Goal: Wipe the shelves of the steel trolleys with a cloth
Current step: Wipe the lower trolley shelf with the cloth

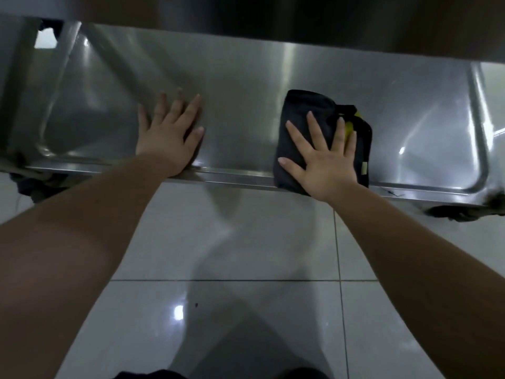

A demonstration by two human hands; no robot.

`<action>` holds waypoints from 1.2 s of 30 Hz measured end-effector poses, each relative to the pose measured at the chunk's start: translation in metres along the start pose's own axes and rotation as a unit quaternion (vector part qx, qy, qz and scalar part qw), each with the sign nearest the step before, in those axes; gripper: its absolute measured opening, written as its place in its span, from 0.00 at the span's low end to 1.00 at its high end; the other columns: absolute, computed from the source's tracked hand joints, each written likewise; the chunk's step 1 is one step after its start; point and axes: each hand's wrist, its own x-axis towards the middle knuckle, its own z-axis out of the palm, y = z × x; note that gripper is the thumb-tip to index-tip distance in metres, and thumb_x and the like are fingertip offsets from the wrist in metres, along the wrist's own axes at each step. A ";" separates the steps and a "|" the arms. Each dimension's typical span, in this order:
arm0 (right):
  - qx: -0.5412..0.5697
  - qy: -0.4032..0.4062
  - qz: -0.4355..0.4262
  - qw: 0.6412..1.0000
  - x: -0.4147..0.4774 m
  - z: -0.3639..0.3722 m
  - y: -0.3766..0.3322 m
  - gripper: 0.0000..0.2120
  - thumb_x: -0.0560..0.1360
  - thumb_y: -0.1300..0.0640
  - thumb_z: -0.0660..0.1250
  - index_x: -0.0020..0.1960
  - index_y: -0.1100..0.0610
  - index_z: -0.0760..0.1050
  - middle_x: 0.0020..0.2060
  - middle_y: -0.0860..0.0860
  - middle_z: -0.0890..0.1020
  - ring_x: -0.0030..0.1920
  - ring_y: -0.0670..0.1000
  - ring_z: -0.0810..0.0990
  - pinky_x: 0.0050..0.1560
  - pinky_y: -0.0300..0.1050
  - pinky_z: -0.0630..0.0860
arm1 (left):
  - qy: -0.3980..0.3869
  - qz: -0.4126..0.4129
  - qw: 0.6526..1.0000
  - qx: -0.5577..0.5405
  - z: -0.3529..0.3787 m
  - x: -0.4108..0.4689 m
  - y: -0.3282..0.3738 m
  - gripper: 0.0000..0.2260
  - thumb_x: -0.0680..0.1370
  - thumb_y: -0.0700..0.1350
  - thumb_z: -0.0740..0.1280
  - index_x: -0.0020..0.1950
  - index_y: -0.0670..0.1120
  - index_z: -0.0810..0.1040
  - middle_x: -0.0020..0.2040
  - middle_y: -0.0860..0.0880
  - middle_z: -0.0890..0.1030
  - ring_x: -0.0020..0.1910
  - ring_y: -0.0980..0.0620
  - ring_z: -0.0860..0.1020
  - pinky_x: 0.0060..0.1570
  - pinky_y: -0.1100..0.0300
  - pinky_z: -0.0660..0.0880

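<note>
The low steel trolley shelf runs across the upper half of the view, its front lip just above the floor. A folded dark cloth with a yellow patch lies on the shelf at the front right. My right hand presses flat on the cloth, fingers spread and straight. My left hand rests flat on the bare steel to the left of the cloth, fingers straight, palm at the front lip.
An upper shelf overhangs the top of the view. Upright steel posts stand at the left and right ends. A dark castor wheel sits under the right corner. Glossy white floor tiles lie below.
</note>
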 end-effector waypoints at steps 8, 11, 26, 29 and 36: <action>-0.006 -0.023 0.048 0.999 0.028 -0.011 -0.015 0.34 0.71 0.24 0.35 0.73 0.31 0.30 0.78 0.43 0.36 0.76 0.67 0.35 0.73 0.69 0.37 | 0.025 -0.009 1.000 0.001 0.011 -0.003 -0.001 0.25 0.81 0.60 0.46 0.79 0.60 0.49 0.80 0.52 0.51 0.79 0.45 0.47 0.72 0.34 0.40; 0.014 -0.028 0.083 0.996 0.059 -0.019 -0.054 0.33 0.74 0.26 0.39 0.75 0.34 0.33 0.79 0.45 0.37 0.75 0.69 0.35 0.72 0.72 0.39 | 0.022 -0.008 1.000 -0.002 0.010 -0.003 0.000 0.25 0.81 0.59 0.45 0.79 0.60 0.48 0.80 0.52 0.49 0.79 0.45 0.46 0.72 0.34 0.40; 0.047 -0.008 0.200 0.979 0.055 -0.030 0.055 0.36 0.71 0.24 0.41 0.76 0.33 0.43 0.79 0.41 0.45 0.77 0.64 0.41 0.74 0.67 0.39 | 0.032 -0.002 0.999 -0.018 0.013 0.001 -0.002 0.25 0.80 0.61 0.42 0.78 0.62 0.46 0.80 0.53 0.48 0.79 0.46 0.45 0.72 0.35 0.40; 0.074 -0.010 0.260 0.963 0.055 -0.030 0.040 0.34 0.74 0.26 0.42 0.77 0.34 0.41 0.79 0.42 0.43 0.77 0.66 0.39 0.73 0.69 0.38 | 0.035 -0.006 0.999 -0.011 0.015 0.002 -0.003 0.25 0.81 0.61 0.42 0.78 0.62 0.45 0.80 0.53 0.47 0.79 0.45 0.45 0.72 0.34 0.40; 0.001 -0.012 -0.023 1.000 0.094 -0.021 -0.136 0.30 0.77 0.31 0.43 0.77 0.35 0.41 0.79 0.42 0.42 0.76 0.66 0.37 0.72 0.70 0.39 | 0.040 -0.010 0.999 -0.019 0.012 -0.001 -0.001 0.25 0.82 0.56 0.46 0.79 0.58 0.47 0.80 0.53 0.48 0.79 0.47 0.45 0.73 0.36 0.39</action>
